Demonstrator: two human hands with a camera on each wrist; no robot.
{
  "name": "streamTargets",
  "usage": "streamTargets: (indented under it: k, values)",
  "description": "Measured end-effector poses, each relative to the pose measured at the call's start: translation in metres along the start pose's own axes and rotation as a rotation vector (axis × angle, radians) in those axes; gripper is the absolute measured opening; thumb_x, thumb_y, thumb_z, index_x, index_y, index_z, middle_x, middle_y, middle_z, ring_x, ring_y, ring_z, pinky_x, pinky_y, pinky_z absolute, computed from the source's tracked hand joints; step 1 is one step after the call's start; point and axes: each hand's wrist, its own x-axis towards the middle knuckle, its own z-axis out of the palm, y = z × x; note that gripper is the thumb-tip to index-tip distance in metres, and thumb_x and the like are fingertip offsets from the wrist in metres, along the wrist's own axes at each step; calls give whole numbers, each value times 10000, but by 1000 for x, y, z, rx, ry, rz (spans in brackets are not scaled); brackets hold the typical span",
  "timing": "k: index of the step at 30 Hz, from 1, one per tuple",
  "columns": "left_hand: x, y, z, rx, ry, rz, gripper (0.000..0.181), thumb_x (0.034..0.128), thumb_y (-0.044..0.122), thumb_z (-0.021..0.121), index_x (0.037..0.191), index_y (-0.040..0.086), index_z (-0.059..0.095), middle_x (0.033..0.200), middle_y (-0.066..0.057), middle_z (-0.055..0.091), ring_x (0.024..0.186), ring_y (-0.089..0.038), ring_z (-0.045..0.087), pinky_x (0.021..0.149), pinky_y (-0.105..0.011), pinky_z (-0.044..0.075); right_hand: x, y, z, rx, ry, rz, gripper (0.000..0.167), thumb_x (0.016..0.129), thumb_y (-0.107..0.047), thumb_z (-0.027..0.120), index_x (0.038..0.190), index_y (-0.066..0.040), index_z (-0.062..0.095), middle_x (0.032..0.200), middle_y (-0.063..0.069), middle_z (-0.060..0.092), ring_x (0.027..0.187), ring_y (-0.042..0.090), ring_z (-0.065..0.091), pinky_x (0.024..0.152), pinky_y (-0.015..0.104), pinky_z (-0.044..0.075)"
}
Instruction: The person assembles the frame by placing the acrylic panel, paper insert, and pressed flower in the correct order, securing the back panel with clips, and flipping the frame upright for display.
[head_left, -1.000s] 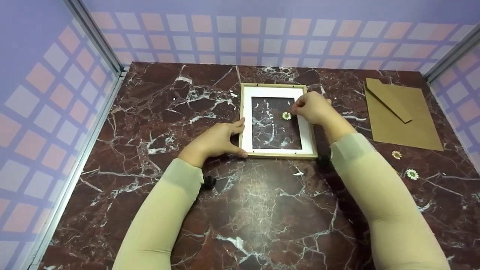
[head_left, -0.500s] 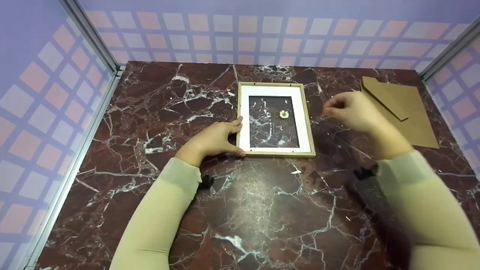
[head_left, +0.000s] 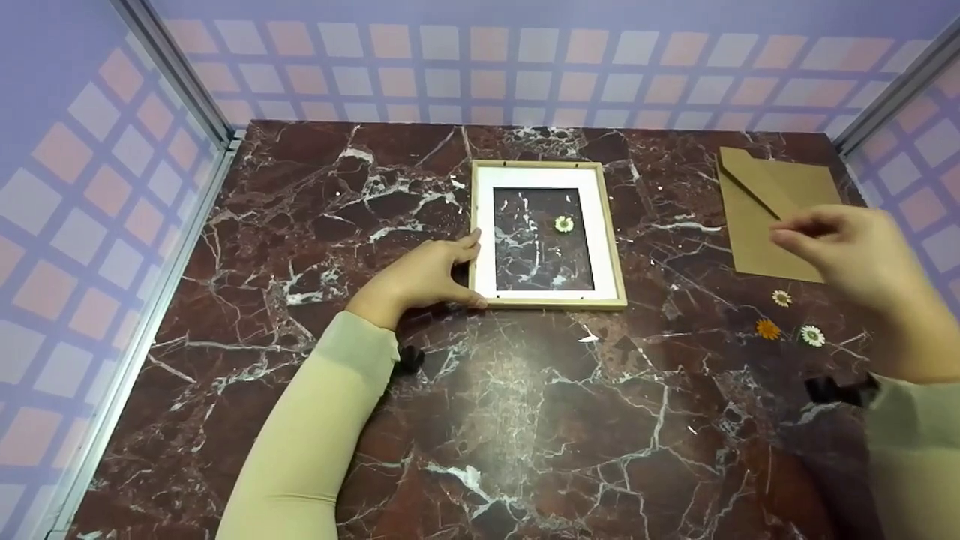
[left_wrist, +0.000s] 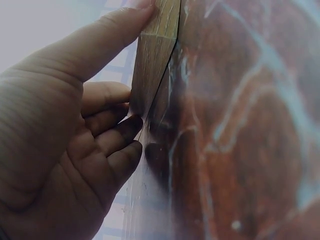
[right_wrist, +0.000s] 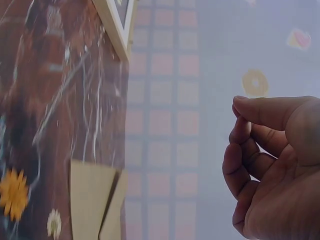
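A light wooden picture frame (head_left: pixel 611 247) with a white mat lies flat on the marbled table. A small white-petalled flower (head_left: pixel 564 224) lies in its window, right of centre. My left hand (head_left: pixel 424 277) rests at the frame's lower left corner, thumb near the corner and forefinger on the left side. In the left wrist view, the fingers lie against the wooden edge. Over the near right part of a brown envelope (head_left: pixel 765 232), my right hand (head_left: pixel 862 251) hovers with curled fingers. Thumb and forefinger tips meet; nothing shows between them in the right wrist view.
Below the envelope lie an orange flower (head_left: pixel 767 328), a white flower (head_left: pixel 812 335) and a smaller pale flower (head_left: pixel 781 298). Patterned panels with metal posts (head_left: pixel 184 71) border the table (head_left: pixel 525 450) on the left, back and right.
My right hand has moved from the flower in the frame to the right, over the envelope. The flower stays in the window. My left hand keeps its place at the frame's corner.
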Motion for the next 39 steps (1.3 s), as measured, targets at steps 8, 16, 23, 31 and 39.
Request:
streamTargets:
  k: [8, 16, 23, 31, 39]
  values:
    - [3, 1, -2, -15, 0, -10, 1055, 869, 450, 981, 1701, 67, 458, 1895, -38, 226, 1750, -337, 290, 1464, -451, 236, -22, 43, -14, 70, 110, 18, 97, 1108, -283, 748, 1051, -285, 827, 852, -487, 619, 790, -161, 567, 675, 35, 451]
    - [1, 1, -3, -24, 7, -15, 1068, 865, 452, 984, 1700, 52, 452, 1896, -36, 230, 1749, -331, 297, 1463, -451, 241, -36, 80, -8, 285, 161, 80, 348, 1077, -126, 761, 936, -443, 781, 810, -345, 696, 690, -82, 595, 585, 81, 495]
    - [-6, -4, -5, -12, 15, -12, 1047, 877, 436, 979, 1696, 43, 458, 1892, -45, 241, 1740, -344, 316, 1455, -471, 265, -45, 108, 0, 298, 49, 208, 168, 1107, -257, 751, 1042, -397, 818, 859, -348, 727, 756, -75, 650, 625, 140, 564]
    - [-6, -4, -4, -39, 14, -20, 1050, 870, 425, 985, 1695, 43, 459, 1894, -20, 232, 1745, -325, 305, 1459, -459, 253, -53, 144, 2, 176, -74, 201, 173, 1132, -310, 713, 1234, -301, 853, 959, -477, 676, 859, -158, 657, 731, 110, 576]
    - [0, 0, 2, -39, 10, -6, 1044, 877, 409, 978, 1695, 33, 451, 1891, -30, 241, 1743, -330, 310, 1460, -463, 248, -54, 161, 12, -64, -91, 151, 467, 1127, -373, 717, 1351, 30, 790, 1095, -128, 850, 997, -145, 584, 833, 183, 485]
